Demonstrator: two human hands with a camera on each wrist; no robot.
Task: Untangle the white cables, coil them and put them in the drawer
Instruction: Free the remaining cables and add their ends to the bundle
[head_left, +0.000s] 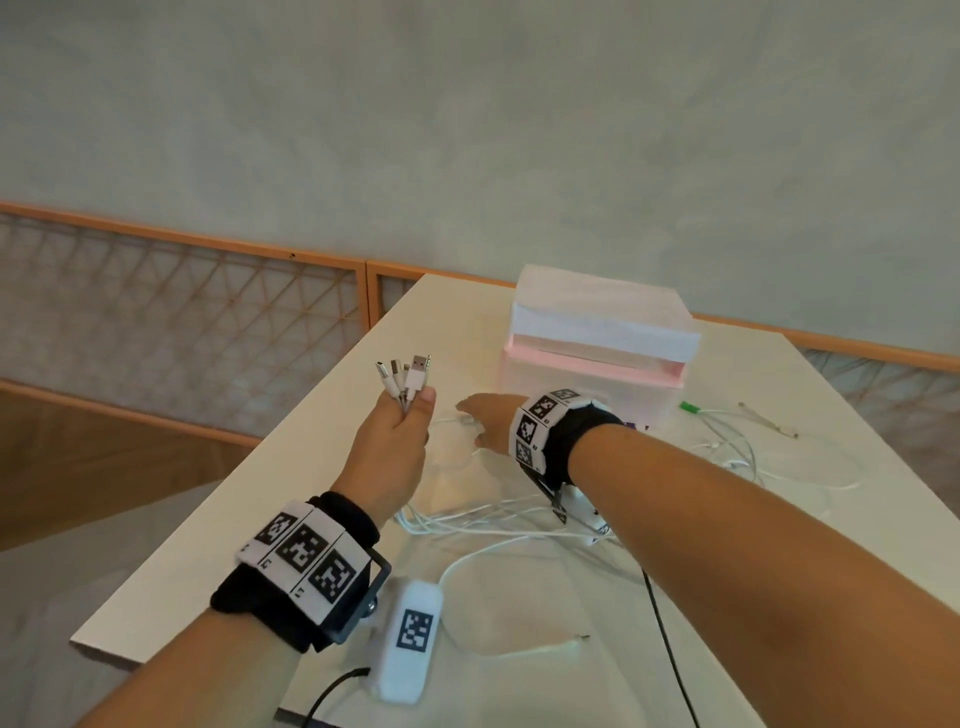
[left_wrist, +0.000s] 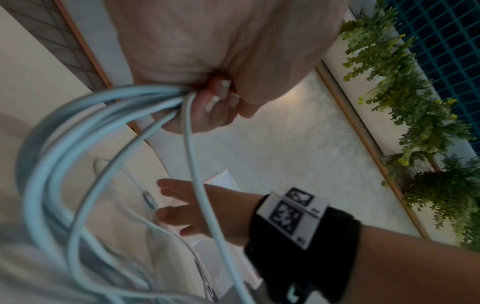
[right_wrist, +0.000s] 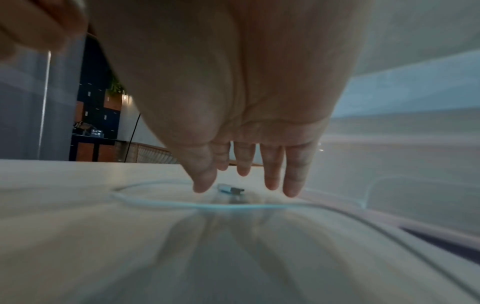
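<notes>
My left hand (head_left: 402, 415) is raised over the table and grips a bundle of white cables (left_wrist: 85, 127); several plug ends (head_left: 408, 376) stick up out of the fist. The cables hang from the fist down to the table (head_left: 467, 519). My right hand (head_left: 480, 415) reaches forward just over the table with straight, spread fingers (right_wrist: 291, 176). Below its fingertips lies a white cable end with a metal plug (right_wrist: 231, 189). A pink and white drawer box (head_left: 597, 338) stands behind the right hand; whether its drawer is open I cannot tell.
More thin white cables and earphones (head_left: 737, 457) lie tangled on the table to the right, beside a green connector (head_left: 691, 407). A white tagged device (head_left: 410, 639) lies near the front edge. The table's left edge (head_left: 234, 493) runs close to my left arm.
</notes>
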